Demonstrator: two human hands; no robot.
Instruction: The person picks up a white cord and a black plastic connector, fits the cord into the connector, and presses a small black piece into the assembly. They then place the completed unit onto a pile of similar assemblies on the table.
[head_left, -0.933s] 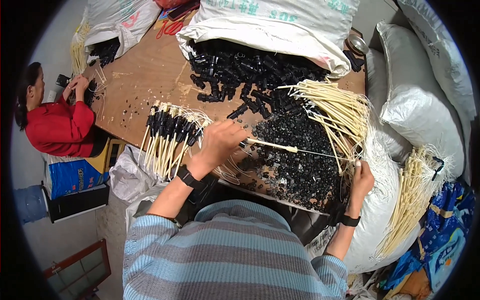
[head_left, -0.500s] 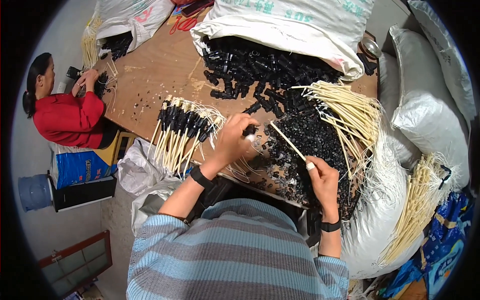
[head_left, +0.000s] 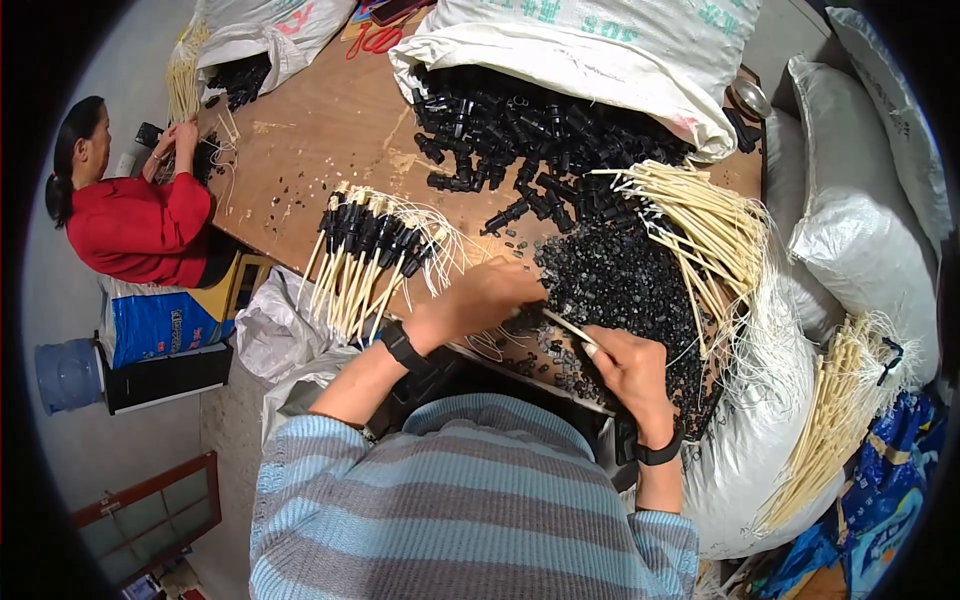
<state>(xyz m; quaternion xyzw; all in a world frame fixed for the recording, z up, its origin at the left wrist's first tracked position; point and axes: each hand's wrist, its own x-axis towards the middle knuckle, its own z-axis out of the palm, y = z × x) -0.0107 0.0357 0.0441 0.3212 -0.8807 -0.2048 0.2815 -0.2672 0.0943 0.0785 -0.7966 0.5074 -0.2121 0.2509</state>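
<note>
My right hand (head_left: 635,370) pinches a thin cream-coloured tube (head_left: 568,326), its free end pointing up and left. That end meets the fingertips of my left hand (head_left: 495,290), which is closed. A black plastic fitting showed in this hand half a second ago; now the fingers and the back of the hand mostly hide it. Whether the tube sits inside the fitting I cannot tell. Under and beyond both hands lies a heap of small black and clear plastic pieces (head_left: 610,280). Left of my left hand rest several cream tubes with black fittings on them (head_left: 365,245), white strings trailing.
A white woven sack (head_left: 570,60) spills black fittings (head_left: 510,130) at the table's far side. Loose cream tubes with strings (head_left: 710,225) lie to the right. Full sacks (head_left: 850,180) stand against the right edge. A person in red (head_left: 140,225) works at the far left.
My hands have come together: the left moved slightly down and right, the right slightly left. The tube's free end has gone from open space to my left fingertips.
</note>
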